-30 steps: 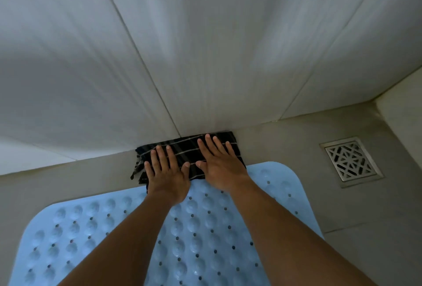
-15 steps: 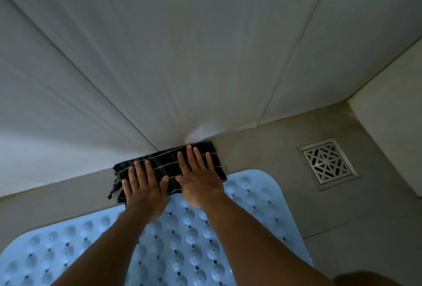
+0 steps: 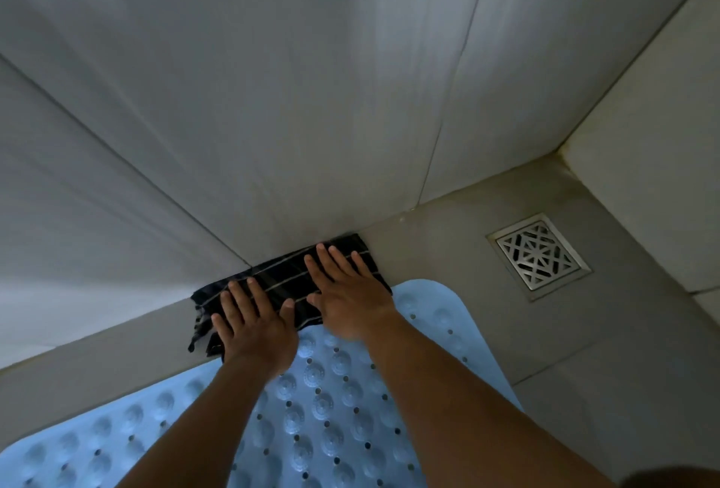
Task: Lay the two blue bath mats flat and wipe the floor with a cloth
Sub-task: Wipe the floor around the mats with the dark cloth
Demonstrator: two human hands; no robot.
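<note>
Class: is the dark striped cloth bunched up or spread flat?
Spread flat: the cloth lies along the wall base, both the left hand and right hand pressing it.

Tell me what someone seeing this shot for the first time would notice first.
Two bare hands, the left hand and the right hand, press flat on a dark striped cloth at the foot of the pale tiled wall. Beneath the forearms lies a light blue bath mat dotted with bumps and holes. To the right, a square metal floor drain sits near the corner.
</note>
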